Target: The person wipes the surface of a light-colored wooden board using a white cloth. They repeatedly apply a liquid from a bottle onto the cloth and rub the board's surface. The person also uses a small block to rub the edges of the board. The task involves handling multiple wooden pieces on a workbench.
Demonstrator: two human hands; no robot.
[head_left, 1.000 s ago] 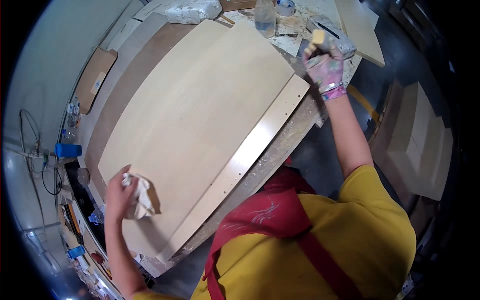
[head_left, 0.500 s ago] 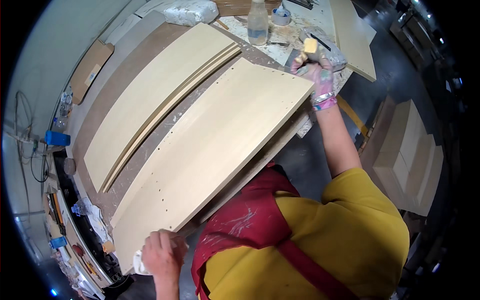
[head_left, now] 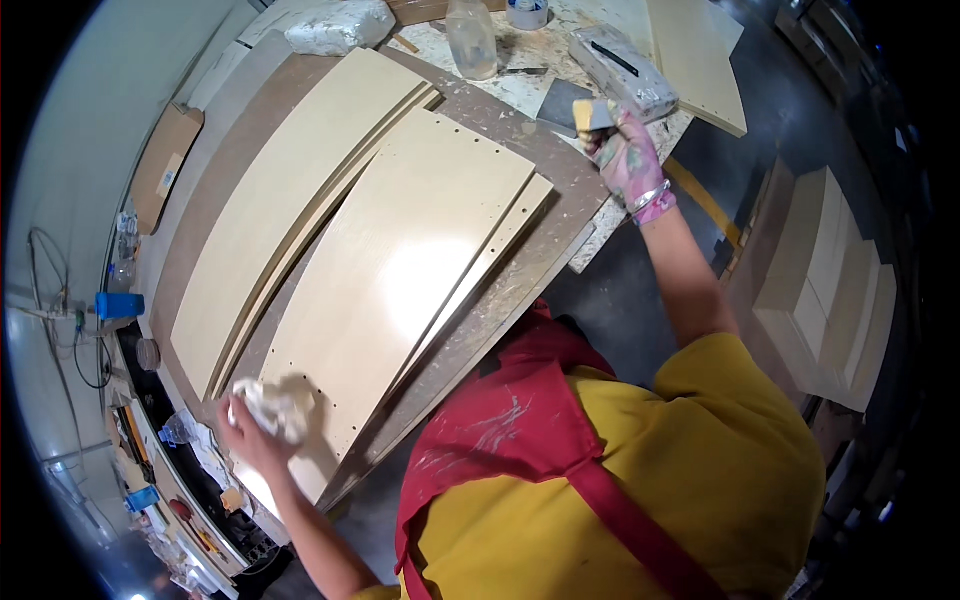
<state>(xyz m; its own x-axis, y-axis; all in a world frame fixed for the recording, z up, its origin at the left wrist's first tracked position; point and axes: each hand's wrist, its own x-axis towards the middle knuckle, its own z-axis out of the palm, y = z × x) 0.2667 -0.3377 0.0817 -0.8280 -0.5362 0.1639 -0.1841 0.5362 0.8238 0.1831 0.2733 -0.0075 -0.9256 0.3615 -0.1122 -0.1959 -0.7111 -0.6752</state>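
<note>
A pale curved wooden panel [head_left: 375, 245], dotted with small holes along its edges, lies on the worktable. Another drilled board [head_left: 522, 213] shows from under its right edge. My bare left hand [head_left: 252, 440] grips a crumpled white cloth [head_left: 283, 408] over the panel's near left end, slightly blurred. In a paint-stained pink glove, my right hand [head_left: 632, 165] pinches a small yellow-and-grey sanding block [head_left: 594, 117]. That hand is raised beyond the panel's far right corner, apart from the wood.
Left of the panel sits a stack of similar curved boards [head_left: 300, 190]. At the back are a plastic bottle [head_left: 472, 42], a tape roll [head_left: 527, 12], a grey abrasive sheet [head_left: 566, 106] and a wrapped package [head_left: 622, 72]. More boards [head_left: 826, 290] are stacked at right.
The panel has shifted left and away from my body, closer to the stack. My left hand has gone from its near edge to above its surface with the cloth. The sanding block has turned.
</note>
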